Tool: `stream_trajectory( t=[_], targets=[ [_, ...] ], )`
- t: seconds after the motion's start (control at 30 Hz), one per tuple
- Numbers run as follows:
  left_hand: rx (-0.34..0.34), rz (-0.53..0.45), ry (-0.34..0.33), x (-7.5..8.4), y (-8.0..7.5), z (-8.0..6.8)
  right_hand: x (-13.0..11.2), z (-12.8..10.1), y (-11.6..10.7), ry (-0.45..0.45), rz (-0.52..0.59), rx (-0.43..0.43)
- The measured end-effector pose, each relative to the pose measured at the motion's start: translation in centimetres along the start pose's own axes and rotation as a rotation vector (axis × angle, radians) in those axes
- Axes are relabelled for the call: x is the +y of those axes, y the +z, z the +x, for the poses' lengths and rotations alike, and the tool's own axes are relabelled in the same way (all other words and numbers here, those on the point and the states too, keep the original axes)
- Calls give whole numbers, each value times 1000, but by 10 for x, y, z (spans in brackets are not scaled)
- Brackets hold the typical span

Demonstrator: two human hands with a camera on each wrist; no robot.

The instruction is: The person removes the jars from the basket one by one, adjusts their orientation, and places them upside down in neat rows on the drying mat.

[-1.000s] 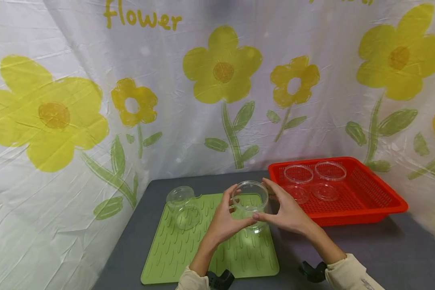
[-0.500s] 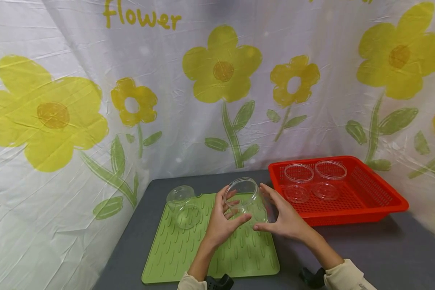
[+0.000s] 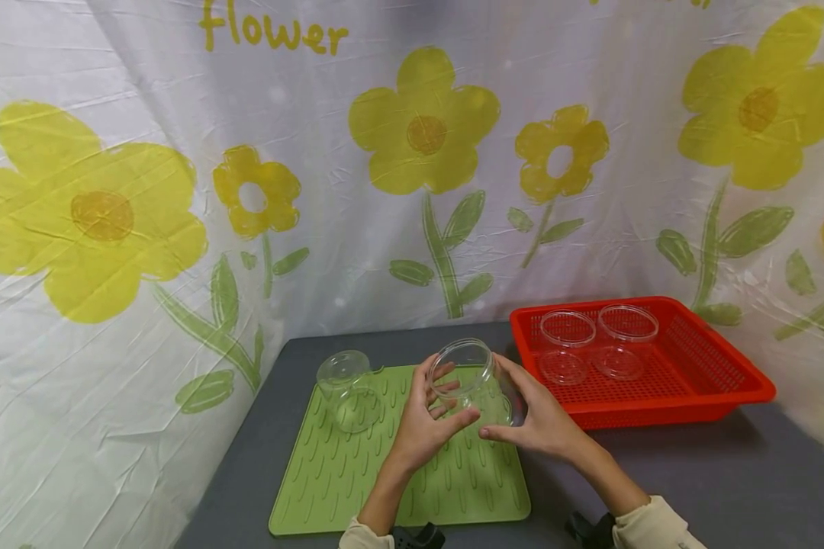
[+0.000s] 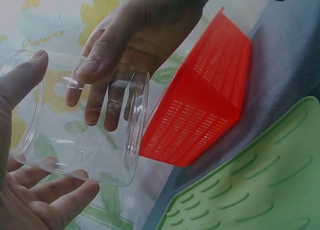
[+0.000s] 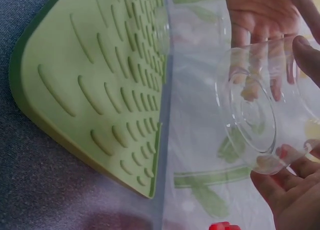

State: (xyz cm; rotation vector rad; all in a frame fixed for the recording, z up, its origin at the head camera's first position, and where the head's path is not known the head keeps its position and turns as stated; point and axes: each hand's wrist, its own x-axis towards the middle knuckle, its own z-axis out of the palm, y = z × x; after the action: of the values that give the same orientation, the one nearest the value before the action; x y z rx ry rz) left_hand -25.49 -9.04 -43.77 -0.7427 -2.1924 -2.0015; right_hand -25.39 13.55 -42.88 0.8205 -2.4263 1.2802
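While tilted above the green mat (image 3: 398,465), the clear jar (image 3: 468,379) sits between both hands; left hand (image 3: 426,415) fingers curl round its open end; right hand (image 3: 539,415) fingers hold its base; second jar (image 3: 346,389) stands left on the mat; red basket (image 3: 721,381) right on the counter (image 3: 693,480) holds clear lids (image 3: 568,328).

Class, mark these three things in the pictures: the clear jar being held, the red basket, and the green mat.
clear jar (image 3: 468,375), head view, on its transparent side wall.
red basket (image 3: 687,408), head view, on its front wall.
green mat (image 3: 329,473), head view, on a bare ridged part at lower left.
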Motion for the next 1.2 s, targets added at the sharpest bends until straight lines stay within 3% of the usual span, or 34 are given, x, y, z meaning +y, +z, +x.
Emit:
stream_trajectory(
  t=[0.2, 0.4, 0.53, 0.93, 1.2],
  targets=[
    [-28, -1, -21, 1, -1, -3, 1, -2, 1, 8, -9, 11],
    [-40, 63, -30, 2, -8, -4, 3, -6, 2, 7, -26, 8],
    [-46, 136, -1, 7, -12, -2, 6, -9, 3, -8, -28, 2],
    [-84, 497, 40, 27, -9, 5, 3, -13, 11, -63, -106, -54],
    [-105, 595, 78, 30, -9, 5, 2, -14, 10, -53, -131, -67]
  ],
)
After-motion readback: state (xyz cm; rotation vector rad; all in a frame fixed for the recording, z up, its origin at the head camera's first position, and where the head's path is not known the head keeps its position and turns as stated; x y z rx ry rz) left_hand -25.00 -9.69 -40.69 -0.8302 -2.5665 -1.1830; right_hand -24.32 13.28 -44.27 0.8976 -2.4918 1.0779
